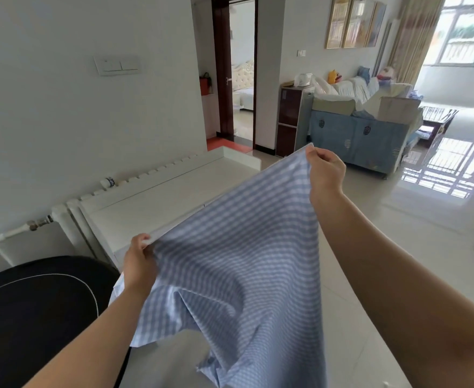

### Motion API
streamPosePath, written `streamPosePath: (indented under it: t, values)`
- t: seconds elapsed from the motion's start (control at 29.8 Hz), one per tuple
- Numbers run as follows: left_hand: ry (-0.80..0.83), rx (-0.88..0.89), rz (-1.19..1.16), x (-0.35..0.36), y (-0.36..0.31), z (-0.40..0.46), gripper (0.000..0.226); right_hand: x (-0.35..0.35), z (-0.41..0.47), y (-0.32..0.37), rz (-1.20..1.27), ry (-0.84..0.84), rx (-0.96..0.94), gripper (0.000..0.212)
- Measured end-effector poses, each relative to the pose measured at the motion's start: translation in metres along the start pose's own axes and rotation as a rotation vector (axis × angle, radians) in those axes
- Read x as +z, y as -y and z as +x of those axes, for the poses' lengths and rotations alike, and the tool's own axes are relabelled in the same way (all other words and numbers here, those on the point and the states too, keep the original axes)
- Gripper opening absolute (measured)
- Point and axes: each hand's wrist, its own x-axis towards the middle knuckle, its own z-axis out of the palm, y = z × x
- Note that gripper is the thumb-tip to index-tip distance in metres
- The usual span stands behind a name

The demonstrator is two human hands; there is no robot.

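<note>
Pinching the checked blue cloth (230, 233) along its top edge, the left hand (139, 264) and right hand (325, 175) are stretching it taut above the table (157, 197), apparently for folding.

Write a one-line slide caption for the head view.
Left hand and right hand pinch the top edge of a blue checked cloth, holding it up by a white table.

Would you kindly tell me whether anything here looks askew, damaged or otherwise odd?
Nothing looks damaged or spilled. The blue checked cloth is only held unevenly: the right hand pinches its edge higher than the left hand, so the lower part sags in loose folds near the white table.
</note>
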Motion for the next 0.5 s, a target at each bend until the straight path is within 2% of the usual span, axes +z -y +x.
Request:
streamPosePath:
  t: [0.07, 0.17, 0.23, 0.34, 0.5]
  values:
    - [0.065, 0.014, -0.012, 0.004, -0.001, -0.001, 0.044, -0.005, 0.004, 0.003, 0.011, -0.019, 0.003, 0.017]
    - [0.209, 0.09, 0.231, 0.007, 0.013, 0.005, 0.019, -0.009, 0.005, 0.002, 0.033, -0.025, 0.027, 0.015]
    - [0.338, 0.071, 0.283, 0.005, 0.02, 0.004, 0.04, -0.009, 0.005, 0.0, 0.031, -0.02, 0.031, 0.015]
    - [0.464, 0.019, 0.193, 0.001, 0.024, -0.002, 0.042, -0.012, 0.005, -0.004, 0.005, -0.018, 0.018, 0.014]
    - [0.54, 0.001, 0.059, -0.004, 0.02, -0.003, 0.04, -0.016, 0.011, -0.003, -0.028, -0.028, -0.021, 0.012]
